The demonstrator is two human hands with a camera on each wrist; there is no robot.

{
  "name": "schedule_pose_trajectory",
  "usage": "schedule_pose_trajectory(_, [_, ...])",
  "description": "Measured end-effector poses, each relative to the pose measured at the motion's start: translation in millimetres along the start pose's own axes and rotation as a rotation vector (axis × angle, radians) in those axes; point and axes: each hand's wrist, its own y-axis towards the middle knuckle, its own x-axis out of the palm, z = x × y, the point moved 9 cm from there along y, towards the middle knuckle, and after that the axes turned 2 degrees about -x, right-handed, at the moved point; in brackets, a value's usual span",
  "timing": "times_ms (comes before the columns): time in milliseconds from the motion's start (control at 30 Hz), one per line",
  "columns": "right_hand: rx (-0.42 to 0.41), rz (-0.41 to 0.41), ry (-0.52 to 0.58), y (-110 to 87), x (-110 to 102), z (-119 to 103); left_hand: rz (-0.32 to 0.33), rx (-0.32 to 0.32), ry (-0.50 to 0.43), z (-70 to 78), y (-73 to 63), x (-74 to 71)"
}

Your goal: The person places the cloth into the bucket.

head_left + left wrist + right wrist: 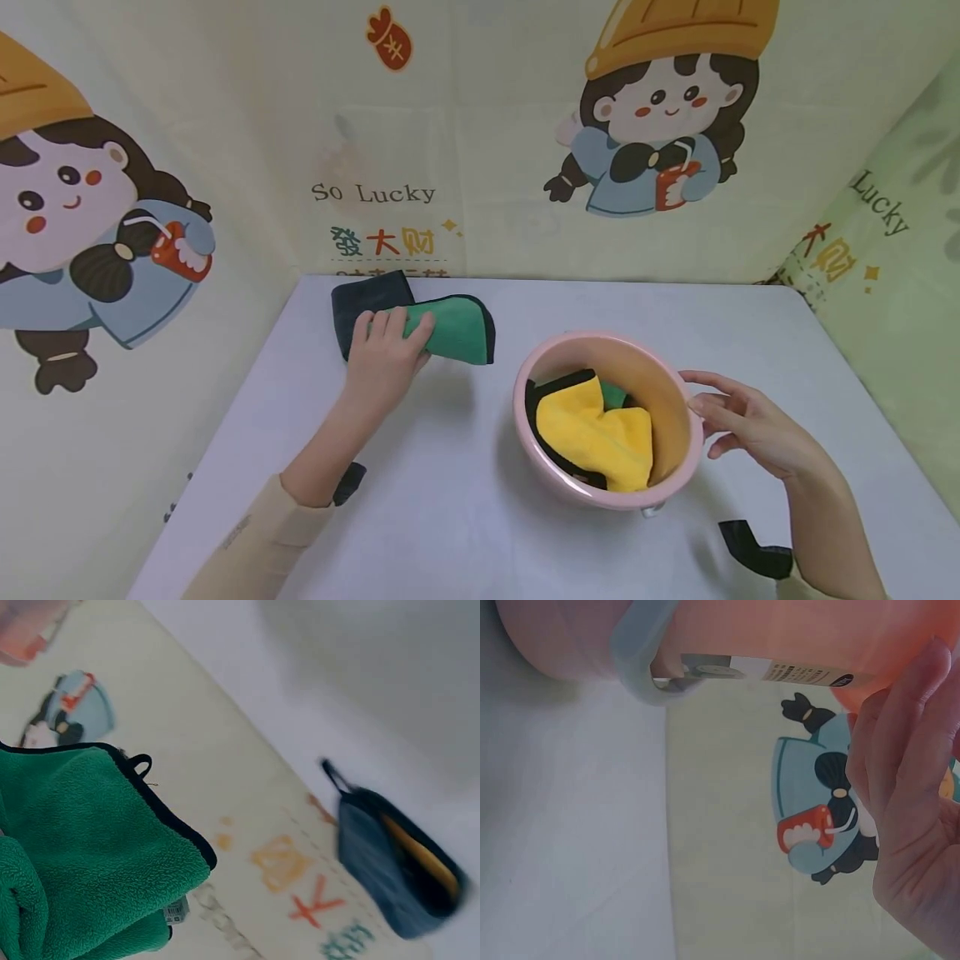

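Note:
My left hand [386, 358] pinches a folded green towel [453, 329] with black edging, thumb in front and fingers behind; its hanging loop shows in the left wrist view. A dark folded cloth [369, 302] lies just behind this hand, partly covered by it; in the left wrist view the dark cloth [390, 870] shows a yellow inside. A pink bucket [528, 450] stands to the right, with a yellow cloth [600, 433] and some green cloth [613, 395] inside. My right hand [750, 421] touches its right rim with fingers mostly straight.
The bucket has a pale grey handle [634, 660] and a printed label [795, 671] on its side. A white table [420, 517] lies below. Cartoon-printed cloth [495, 167] hangs behind the table and along its sides.

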Motion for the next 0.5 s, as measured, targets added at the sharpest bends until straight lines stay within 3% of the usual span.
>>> schedule_pose_trajectory(200, [0.001, 0.006, -0.001, -0.5, -0.4, 0.3, 0.045, 0.059, -0.006, 39.3, 27.6, -7.7])
schedule_pose_trajectory(500, [-0.017, 0.002, -0.006, 0.0, 0.3, -0.8, 0.098, 0.154, -0.049, 88.4, 44.0, -12.7])
